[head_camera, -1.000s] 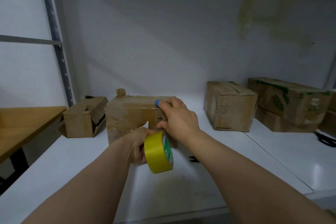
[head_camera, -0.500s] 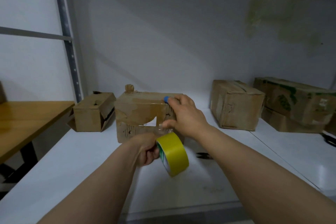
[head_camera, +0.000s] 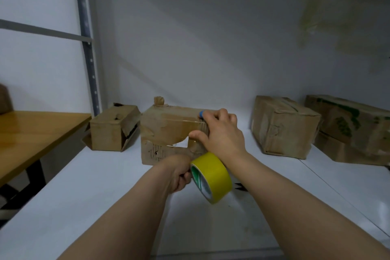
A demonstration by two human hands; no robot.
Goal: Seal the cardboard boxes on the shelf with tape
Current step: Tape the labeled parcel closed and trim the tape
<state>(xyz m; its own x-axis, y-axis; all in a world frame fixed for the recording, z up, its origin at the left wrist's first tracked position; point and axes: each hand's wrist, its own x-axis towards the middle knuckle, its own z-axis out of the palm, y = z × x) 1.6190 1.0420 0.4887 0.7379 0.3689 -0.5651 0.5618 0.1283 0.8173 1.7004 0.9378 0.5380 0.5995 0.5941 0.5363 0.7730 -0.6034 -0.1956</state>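
My left hand point(head_camera: 179, 173), gripping the yellow tape roll point(head_camera: 213, 175), is pulling more clear strip point(head_camera: 181, 131) toward 6 o'clock; my right hand point(head_camera: 221, 133) is gripping the brown cardboard box point(head_camera: 160, 154), pinning the seal.

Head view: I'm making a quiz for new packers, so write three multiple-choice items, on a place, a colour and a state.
1. Where is the roll? A on the middle box; B in the left hand; C in the right hand.
2. The roll's outside is: A blue; B yellow; C red.
3. The right hand: A hangs idle; B holds the roll; C grips the middle box.
Key: 1 B, left fingers curl round the roll; 2 B, its band shows yellow; 3 C, fingers over the box's top edge, thumb on its front.
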